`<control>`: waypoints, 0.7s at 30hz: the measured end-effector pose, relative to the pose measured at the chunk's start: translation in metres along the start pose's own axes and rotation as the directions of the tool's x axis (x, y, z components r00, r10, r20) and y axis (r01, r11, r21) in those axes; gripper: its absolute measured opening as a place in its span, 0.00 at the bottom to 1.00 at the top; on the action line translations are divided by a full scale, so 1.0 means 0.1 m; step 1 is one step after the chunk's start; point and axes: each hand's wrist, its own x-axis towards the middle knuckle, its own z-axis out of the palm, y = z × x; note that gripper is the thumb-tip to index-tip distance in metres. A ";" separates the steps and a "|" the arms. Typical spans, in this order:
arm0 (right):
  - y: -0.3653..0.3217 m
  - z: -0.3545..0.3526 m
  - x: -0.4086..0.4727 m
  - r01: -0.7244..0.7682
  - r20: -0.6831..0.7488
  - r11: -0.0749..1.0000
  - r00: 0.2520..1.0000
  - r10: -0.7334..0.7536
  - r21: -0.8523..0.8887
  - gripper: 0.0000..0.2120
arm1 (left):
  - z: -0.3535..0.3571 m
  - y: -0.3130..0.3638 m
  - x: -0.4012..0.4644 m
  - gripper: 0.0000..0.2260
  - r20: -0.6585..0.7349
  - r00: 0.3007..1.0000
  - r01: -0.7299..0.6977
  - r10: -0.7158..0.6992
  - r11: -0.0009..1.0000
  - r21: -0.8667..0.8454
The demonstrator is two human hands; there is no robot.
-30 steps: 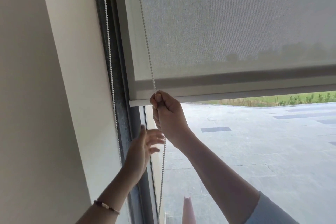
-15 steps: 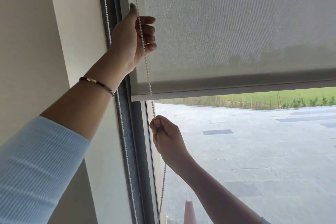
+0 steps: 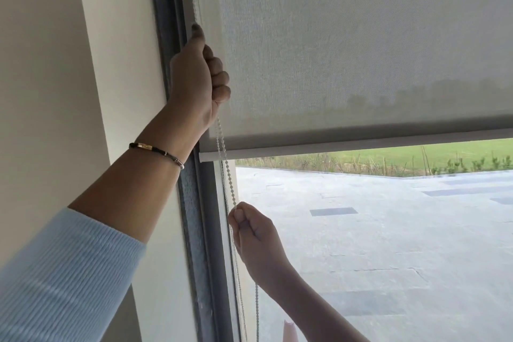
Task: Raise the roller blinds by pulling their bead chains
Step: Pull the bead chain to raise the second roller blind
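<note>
Item: my left hand (image 3: 198, 78) is gripping the chain (image 3: 229, 180) at upper centre; my right hand (image 3: 254, 233) is pinching it lower. Risk: beads slipping, blind (image 3: 361, 50) dropping back.

A: Any lettering on the roller blind (image 3: 347, 36), its bottom bar, the window frame (image 3: 191, 203)?
B: None legible; bracelet (image 3: 155, 151) clasp too small to tell; no labels, brands or numbers anywhere.
</note>
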 end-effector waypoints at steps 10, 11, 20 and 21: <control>-0.01 -0.05 -0.08 -0.004 -0.007 1.000 1.000 0.004 -0.023 0.23 | 0.02 -0.01 -0.11 0.24 0.015 1.000 -0.013 0.013 1.000 -0.026; 0.00 -0.06 -0.09 -0.007 -0.010 0.999 1.000 0.007 -0.031 0.22 | 0.02 -0.03 -0.12 0.24 0.010 1.000 -0.009 0.010 1.000 -0.028; 0.03 -0.05 -0.15 -0.018 -0.021 0.999 1.000 0.017 -0.042 0.18 | -0.03 -0.06 -0.20 0.25 0.025 1.000 0.000 0.002 0.998 -0.065; 0.03 -0.05 -0.16 -0.015 -0.020 0.999 1.000 0.014 -0.042 0.17 | -0.03 -0.06 -0.21 0.25 0.023 1.000 0.000 0.001 0.998 -0.067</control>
